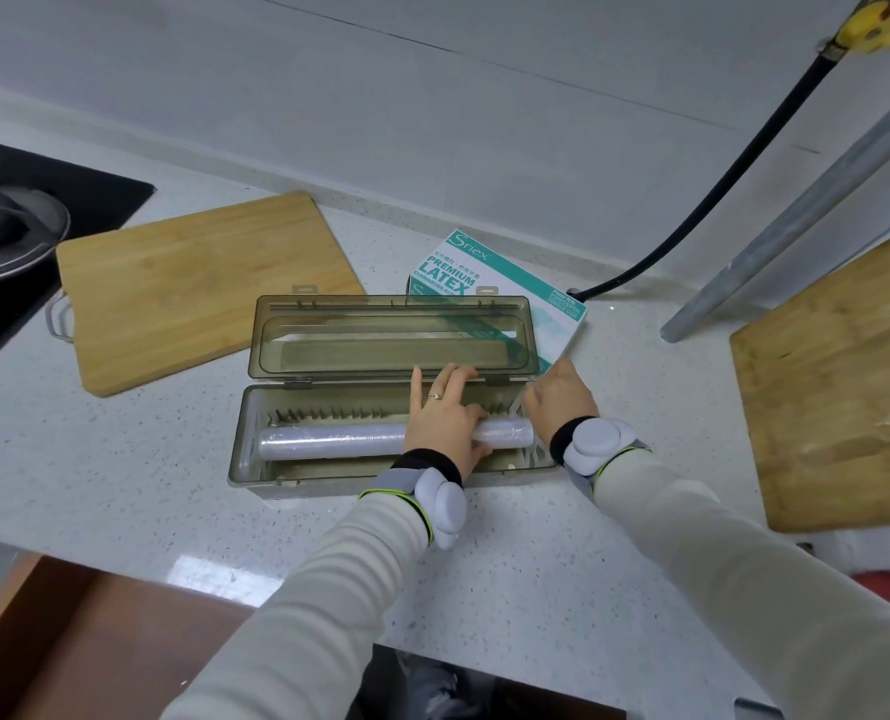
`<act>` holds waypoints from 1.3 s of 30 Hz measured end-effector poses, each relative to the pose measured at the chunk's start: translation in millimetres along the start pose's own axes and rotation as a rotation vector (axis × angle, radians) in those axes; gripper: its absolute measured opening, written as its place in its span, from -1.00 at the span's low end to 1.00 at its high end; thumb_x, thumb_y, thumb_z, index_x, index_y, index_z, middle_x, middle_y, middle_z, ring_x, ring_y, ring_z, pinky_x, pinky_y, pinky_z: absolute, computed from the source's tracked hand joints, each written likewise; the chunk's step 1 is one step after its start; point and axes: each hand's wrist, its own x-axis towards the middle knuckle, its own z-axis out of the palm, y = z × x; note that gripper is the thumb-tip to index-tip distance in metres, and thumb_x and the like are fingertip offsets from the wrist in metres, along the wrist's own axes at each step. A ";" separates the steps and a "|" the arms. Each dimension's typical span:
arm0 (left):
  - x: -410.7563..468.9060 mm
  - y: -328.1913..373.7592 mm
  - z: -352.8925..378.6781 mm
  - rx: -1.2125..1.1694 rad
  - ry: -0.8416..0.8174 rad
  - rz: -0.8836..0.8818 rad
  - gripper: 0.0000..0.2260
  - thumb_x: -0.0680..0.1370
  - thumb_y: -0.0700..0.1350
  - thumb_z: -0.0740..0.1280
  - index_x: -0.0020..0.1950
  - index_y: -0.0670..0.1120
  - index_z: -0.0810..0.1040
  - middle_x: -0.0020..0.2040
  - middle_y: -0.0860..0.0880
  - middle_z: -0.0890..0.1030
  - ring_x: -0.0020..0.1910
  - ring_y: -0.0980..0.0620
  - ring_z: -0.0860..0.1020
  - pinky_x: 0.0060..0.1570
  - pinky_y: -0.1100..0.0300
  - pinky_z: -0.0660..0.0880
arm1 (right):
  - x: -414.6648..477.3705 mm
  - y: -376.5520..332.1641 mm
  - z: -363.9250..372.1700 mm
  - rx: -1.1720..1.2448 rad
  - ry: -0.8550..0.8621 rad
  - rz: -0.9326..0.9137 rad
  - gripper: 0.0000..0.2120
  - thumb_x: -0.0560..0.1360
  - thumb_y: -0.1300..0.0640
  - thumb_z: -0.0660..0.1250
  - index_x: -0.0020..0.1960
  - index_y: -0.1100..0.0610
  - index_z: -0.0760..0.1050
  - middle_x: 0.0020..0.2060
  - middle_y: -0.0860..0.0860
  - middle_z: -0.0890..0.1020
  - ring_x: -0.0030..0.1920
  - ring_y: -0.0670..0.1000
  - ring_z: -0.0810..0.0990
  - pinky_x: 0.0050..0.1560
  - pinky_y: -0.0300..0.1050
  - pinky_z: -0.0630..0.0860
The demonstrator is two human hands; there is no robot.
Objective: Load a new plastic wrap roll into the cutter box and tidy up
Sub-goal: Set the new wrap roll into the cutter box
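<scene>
One "PREMIUM LATEX" carton [464, 268] behind cutter box [248, 433]; left hand [443, 417] on roll [338, 441]

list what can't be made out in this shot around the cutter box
Head view:
- Right hand: fingers hidden behind its own back; grip unclear.
- Plastic wrap roll: a stretch covered by the left hand.
- Latex glove box: lower part behind the cutter box lid; small print too small.
- Pot: cut off by the left edge.
- Red thing, bottom right: blurred, cut off by the edge.
</scene>
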 end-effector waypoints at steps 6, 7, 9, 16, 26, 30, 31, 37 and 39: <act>-0.8 -0.5 -3.1 -0.013 -0.011 0.011 -0.73 0.42 0.09 0.40 0.06 0.02 0.64 0.44 0.03 0.19 0.51 -0.01 0.05 0.38 -0.12 -0.41 | -3.9 4.8 3.3 -0.057 0.031 -0.049 -0.70 0.58 0.15 0.09 0.14 0.34 0.44 0.09 0.26 0.50 0.03 0.19 0.49 -0.29 -0.29 0.22; -1.0 -0.2 -3.1 -0.011 -0.012 0.014 -0.73 0.42 0.09 0.40 0.06 0.02 0.64 0.43 0.03 0.19 0.51 -0.01 0.06 0.38 -0.12 -0.41 | -6.0 4.2 2.3 -0.066 0.018 -0.034 -0.71 0.58 0.16 0.10 0.13 0.33 0.44 0.08 0.24 0.51 -0.03 0.15 0.47 -0.31 -0.35 0.17; -1.6 -0.9 -2.3 -0.016 -0.002 0.015 -0.74 0.42 0.08 0.40 0.05 0.01 0.64 0.42 0.03 0.21 0.51 -0.02 0.07 0.37 -0.12 -0.42 | -8.7 3.3 1.2 -0.108 -0.006 -0.049 -0.79 0.56 0.22 0.13 0.05 0.28 0.50 -0.04 0.18 0.56 -0.13 0.08 0.44 -0.20 -0.36 0.23; -2.2 -0.3 -1.0 -0.030 0.040 0.003 -0.79 0.38 0.03 0.37 -0.03 -0.01 0.63 0.38 0.03 0.26 0.46 -0.01 0.16 0.39 -0.12 -0.40 | -17.4 0.6 -3.8 -0.286 -0.108 -0.170 -0.82 0.09 0.20 0.50 -0.55 0.05 0.50 -0.62 -0.07 0.49 -0.47 -0.04 0.49 -0.32 -0.20 0.42; -3.0 -1.4 0.2 -0.010 0.059 0.039 -0.78 0.39 0.06 0.40 -0.03 0.01 0.61 0.35 0.02 0.31 0.46 -0.03 0.18 0.38 -0.15 -0.41 | -17.3 3.5 -2.6 -0.045 0.093 -0.070 -0.72 0.59 0.12 0.08 0.17 0.27 0.40 0.09 0.20 0.49 -0.37 -0.25 0.10 -0.36 -0.41 0.09; -5.1 -4.0 3.7 -0.026 0.080 0.024 -0.79 0.36 0.06 0.42 -0.07 0.00 0.61 0.32 0.01 0.33 0.44 -0.03 0.22 0.38 -0.13 -0.42 | -19.3 -0.6 2.1 0.042 0.106 0.018 -0.72 0.59 0.11 0.08 0.16 0.26 0.40 0.10 0.19 0.49 -0.17 0.02 0.39 -0.34 -0.25 0.22; -5.8 -4.0 3.9 -0.030 0.081 0.024 -0.78 0.36 0.06 0.43 -0.07 0.00 0.62 0.32 0.01 0.33 0.43 -0.02 0.22 0.38 -0.13 -0.41 | -20.3 -1.4 2.5 0.059 0.111 0.058 -0.72 0.58 0.11 0.08 0.16 0.26 0.40 0.10 0.19 0.49 -0.10 0.06 0.42 -0.27 -0.17 0.27; -3.7 -4.2 2.7 -0.032 0.080 0.032 -0.73 0.36 0.11 0.44 0.00 0.04 0.63 0.34 0.03 0.30 0.43 0.00 0.21 0.39 -0.11 -0.41 | -18.3 -4.3 4.7 0.093 0.167 0.148 -0.74 0.57 0.09 0.10 0.16 0.23 0.38 -0.10 0.04 0.36 0.01 0.15 0.53 -0.13 -0.16 0.30; -4.3 -4.5 3.1 -0.034 0.079 0.034 -0.72 0.36 0.11 0.44 0.01 0.05 0.63 0.34 0.03 0.30 0.43 -0.01 0.20 0.39 -0.11 -0.40 | -18.1 -6.5 4.5 0.065 0.172 0.164 -0.74 0.57 0.11 0.11 0.14 0.25 0.39 -0.10 0.04 0.36 -0.02 0.16 0.54 -0.15 -0.16 0.31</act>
